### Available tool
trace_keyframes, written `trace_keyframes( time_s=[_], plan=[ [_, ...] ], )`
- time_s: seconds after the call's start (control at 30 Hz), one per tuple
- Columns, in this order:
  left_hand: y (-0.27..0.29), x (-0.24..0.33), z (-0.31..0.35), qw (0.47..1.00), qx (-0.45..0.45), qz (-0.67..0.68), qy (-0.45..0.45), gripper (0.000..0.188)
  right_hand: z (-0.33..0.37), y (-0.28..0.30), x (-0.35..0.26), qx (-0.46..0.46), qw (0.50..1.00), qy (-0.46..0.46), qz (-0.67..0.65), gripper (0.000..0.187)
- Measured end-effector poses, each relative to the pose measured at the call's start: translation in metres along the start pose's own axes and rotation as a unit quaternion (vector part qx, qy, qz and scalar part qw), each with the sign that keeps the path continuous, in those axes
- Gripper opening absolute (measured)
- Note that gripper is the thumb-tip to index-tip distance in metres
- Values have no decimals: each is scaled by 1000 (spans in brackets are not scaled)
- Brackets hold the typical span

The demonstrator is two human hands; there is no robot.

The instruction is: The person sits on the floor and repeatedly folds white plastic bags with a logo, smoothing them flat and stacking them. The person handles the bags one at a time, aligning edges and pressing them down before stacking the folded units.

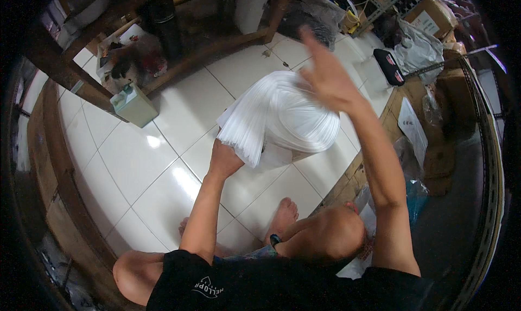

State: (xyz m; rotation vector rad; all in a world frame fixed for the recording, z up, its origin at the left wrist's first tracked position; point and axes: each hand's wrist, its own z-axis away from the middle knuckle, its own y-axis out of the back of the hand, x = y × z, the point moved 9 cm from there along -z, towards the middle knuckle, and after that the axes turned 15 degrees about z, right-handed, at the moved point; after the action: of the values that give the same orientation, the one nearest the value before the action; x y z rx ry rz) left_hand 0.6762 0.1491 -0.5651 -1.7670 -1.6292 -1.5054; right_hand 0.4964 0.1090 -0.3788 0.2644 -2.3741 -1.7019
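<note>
A thick, folded bundle of thin white sheets (296, 113) is in front of me over the tiled floor. Its many layers bend round at the right and fan out into loose edges at the left. I cannot tell whether the sheets are plastic, foam or paper. My left hand (227, 158) grips the bundle at its lower left, and the fingers are partly hidden beneath it. Above the bundle's upper right side is my right hand (330, 79), slightly blurred, with fingers stretched out and nothing seen in it.
White floor tiles (154, 189) surround my bare feet. At the left, a pale jerrycan (134, 106) stands by a wooden frame (211, 48). To the right are a metal rack (483, 116), flattened cardboard (437, 164), plastic bags (418, 48), a carton (431, 18) and a black case (388, 67).
</note>
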Motion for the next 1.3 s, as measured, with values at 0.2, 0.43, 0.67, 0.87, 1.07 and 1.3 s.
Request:
trace_keyframes(
  time_s=[0.2, 0.43, 0.67, 0.87, 1.07, 1.3],
  plan=[
    [-7, 0, 5, 993, -76, 56, 73, 47, 0, -22, 24, 10, 1000, -14, -11, 79],
    [-7, 0, 6, 999, -15, 10, 33, 58, 17, -23, 1, -82, 997, -6, 2, 78],
    [-11, -17, 12, 988, -40, 101, 113, 61, 26, -14, -12, -83, 996, 0, -26, 90],
    [-13, -9, 10, 998, -49, -1, 33, 63, 49, -10, -40, -50, 997, 56, 23, 92],
    [-14, -16, 11, 992, -35, 57, 108, 67, 53, 9, -65, -28, 996, 80, 38, 96],
    [-19, -5, 9, 995, -56, 18, 75, 69, 63, -14, -68, -77, 987, 89, 113, 97]
  ],
)
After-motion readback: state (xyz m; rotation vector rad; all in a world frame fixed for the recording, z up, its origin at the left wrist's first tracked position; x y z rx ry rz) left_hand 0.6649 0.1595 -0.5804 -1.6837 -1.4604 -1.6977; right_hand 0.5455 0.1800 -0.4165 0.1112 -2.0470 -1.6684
